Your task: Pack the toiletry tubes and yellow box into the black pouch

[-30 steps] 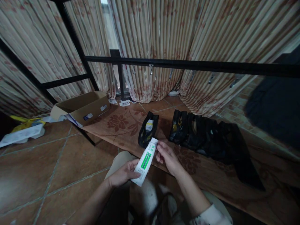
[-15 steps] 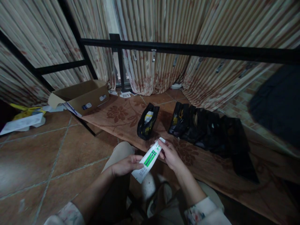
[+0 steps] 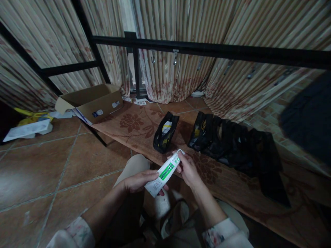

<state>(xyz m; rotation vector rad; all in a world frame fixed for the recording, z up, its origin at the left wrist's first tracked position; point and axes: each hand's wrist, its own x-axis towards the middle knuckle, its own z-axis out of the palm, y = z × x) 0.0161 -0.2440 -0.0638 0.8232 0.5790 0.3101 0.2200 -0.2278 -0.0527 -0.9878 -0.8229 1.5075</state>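
A white packet with a green printed panel (image 3: 164, 174) is held slantwise above my lap, between both hands. My left hand (image 3: 142, 181) grips its lower end, thumb on top and fingers underneath. At the upper end, the thumb and fingers of my right hand (image 3: 187, 169) pinch it. Just beyond the packet, an open black pouch (image 3: 166, 132) stands on the patterned brown cloth (image 3: 129, 137), with white and yellow items inside. Several more black pouches (image 3: 227, 141) stand in a row to the right.
An open cardboard box (image 3: 95, 106) sits at the cloth's far left end. White trays (image 3: 28, 131) and a yellow thing (image 3: 32, 117) lie on the tiled floor. A black metal bar (image 3: 193, 46) with hooks crosses before the curtains. A dark shape (image 3: 307, 117) is at the right.
My left hand has slid further under the packet, its fingertips now showing past the lower edge. The right hand keeps its pinch. The whole view has shifted slightly.
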